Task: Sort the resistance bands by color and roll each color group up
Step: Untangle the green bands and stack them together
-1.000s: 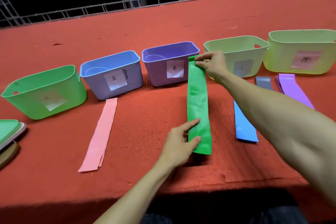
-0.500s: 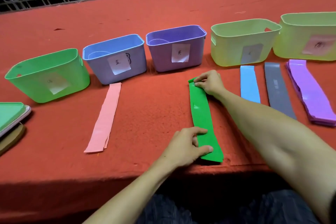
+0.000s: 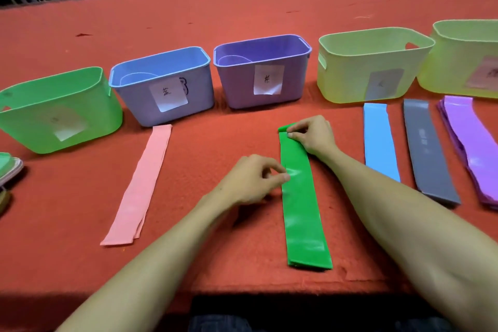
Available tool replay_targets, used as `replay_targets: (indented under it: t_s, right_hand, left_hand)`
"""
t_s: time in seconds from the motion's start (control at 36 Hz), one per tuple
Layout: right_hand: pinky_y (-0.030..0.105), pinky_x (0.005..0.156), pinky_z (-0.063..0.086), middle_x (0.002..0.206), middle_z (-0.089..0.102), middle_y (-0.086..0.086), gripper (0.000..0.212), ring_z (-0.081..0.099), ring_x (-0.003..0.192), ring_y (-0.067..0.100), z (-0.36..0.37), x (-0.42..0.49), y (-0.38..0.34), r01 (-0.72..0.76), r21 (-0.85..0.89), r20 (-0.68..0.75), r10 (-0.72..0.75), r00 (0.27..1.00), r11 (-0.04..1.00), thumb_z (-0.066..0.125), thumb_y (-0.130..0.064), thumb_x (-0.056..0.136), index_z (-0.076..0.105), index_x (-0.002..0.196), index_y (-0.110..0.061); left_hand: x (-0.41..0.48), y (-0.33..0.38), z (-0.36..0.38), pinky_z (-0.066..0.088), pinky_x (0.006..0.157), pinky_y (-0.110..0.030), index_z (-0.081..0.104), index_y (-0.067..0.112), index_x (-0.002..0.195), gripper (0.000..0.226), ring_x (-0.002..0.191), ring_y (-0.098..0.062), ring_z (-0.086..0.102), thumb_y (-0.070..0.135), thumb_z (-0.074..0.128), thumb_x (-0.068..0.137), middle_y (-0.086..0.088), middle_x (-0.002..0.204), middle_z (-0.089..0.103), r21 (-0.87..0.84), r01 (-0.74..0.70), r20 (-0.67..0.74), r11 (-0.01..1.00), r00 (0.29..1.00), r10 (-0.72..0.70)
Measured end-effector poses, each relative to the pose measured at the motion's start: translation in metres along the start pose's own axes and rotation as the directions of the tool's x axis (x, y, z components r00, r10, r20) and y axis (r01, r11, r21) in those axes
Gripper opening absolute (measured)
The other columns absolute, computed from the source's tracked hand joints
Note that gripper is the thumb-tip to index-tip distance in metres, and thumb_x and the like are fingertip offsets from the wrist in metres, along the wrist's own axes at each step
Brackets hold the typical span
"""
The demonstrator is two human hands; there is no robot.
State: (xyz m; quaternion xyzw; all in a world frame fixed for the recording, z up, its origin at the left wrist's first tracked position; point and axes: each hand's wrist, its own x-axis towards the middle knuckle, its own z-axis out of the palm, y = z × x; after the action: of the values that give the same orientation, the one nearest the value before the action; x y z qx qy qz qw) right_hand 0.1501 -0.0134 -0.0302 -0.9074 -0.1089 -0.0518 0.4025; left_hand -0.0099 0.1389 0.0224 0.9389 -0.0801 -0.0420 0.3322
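The wide table covered in red felt cloth spread out beyond and all around your fingers. Past your fingertips stood a row of plastic bins: the green plastic bin far off to the left of your left fingers, the blue plastic bin with a white label and the purple plastic bin with a white label ahead of them, then the pale yellow-green plastic bin with a handle slot beyond your right fingers, and a second pale yellow-green bin at the right edge. The flat green resistance band lay lengthwise on the cloth, running from your right fingertips back toward you. Your right hand pinched the band's far end, thumb and fingers closed on the edge, which was folded over into a first small turn. Your left hand sat beside the band's left edge, fingers curled, thumb and forefinger tips pressed at that edge; whether they actually gripped the band, you could not tell from here. Well to the left of your left fingers lay the flat pink resistance band. To the right of your right fingers lay the light blue resistance band, the grey resistance band beside it, and the stack of purple resistance bands farthest out.
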Motion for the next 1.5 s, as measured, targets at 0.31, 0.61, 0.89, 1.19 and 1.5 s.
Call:
replay_targets:
  t_s: [0.31,0.61,0.89,1.19,1.5]
  right_hand:
    - [0.030,0.077,0.052,0.088,0.075,-0.007,0.009,0.068,0.087,0.011,0.001,0.001,0.004,-0.022,0.004,0.016,0.022,1.000,1.000,0.079,-0.028,0.075,0.078,0.083,-0.029]
    - [0.032,0.078,0.052,0.085,0.074,-0.013,0.008,0.067,0.087,0.007,0.002,0.007,0.003,-0.057,0.012,0.001,0.057,0.998,0.998,0.079,-0.032,0.074,0.075,0.080,-0.035]
    - [0.043,0.076,0.057,0.084,0.074,0.009,0.024,0.070,0.078,0.022,-0.003,0.005,0.003,-0.004,0.348,0.015,-0.001,1.000,0.937,0.082,-0.020,0.068,0.060,0.078,-0.025]
    - [0.013,0.056,0.045,0.103,0.073,0.007,0.035,0.068,0.088,0.012,-0.045,0.033,-0.017,0.043,-0.020,0.298,-0.035,0.954,0.999,0.081,-0.017,0.074,0.070,0.107,-0.012]
    - [0.016,0.082,0.043,0.094,0.075,0.000,0.026,0.067,0.090,0.012,-0.033,0.028,-0.011,0.197,-0.191,0.218,-0.155,0.964,0.962,0.077,-0.016,0.079,0.075,0.104,-0.019]
  left_hand:
    - [0.121,-0.038,0.008,0.041,0.096,-0.024,0.061,0.013,0.127,0.039,0.108,-0.023,0.062,0.024,0.065,0.090,-0.008,0.116,0.068,-0.048,0.153,-0.270,0.987,0.950,-0.160]
    - [0.144,-0.054,0.023,0.049,0.091,-0.040,0.073,0.035,0.099,0.015,0.103,-0.020,0.060,0.033,0.067,0.086,0.009,0.100,0.070,-0.021,0.062,-0.381,0.998,0.922,-0.065]
    - [0.147,-0.052,0.026,0.047,0.086,-0.043,0.072,0.033,0.089,0.006,0.092,-0.024,0.058,0.031,0.069,0.084,0.009,0.083,0.064,0.050,0.015,-0.453,0.999,0.891,0.009]
    - [0.145,-0.050,0.028,0.041,0.086,-0.041,0.074,0.031,0.097,0.014,0.094,-0.025,0.050,0.027,0.068,0.086,0.010,0.081,0.046,0.157,-0.024,-0.449,0.987,0.889,0.093]
    - [0.145,-0.049,0.026,0.040,0.082,-0.038,0.076,0.026,0.098,0.015,0.091,-0.025,0.049,0.023,0.070,0.085,0.006,0.080,0.048,0.148,-0.069,-0.456,0.987,0.880,0.130]
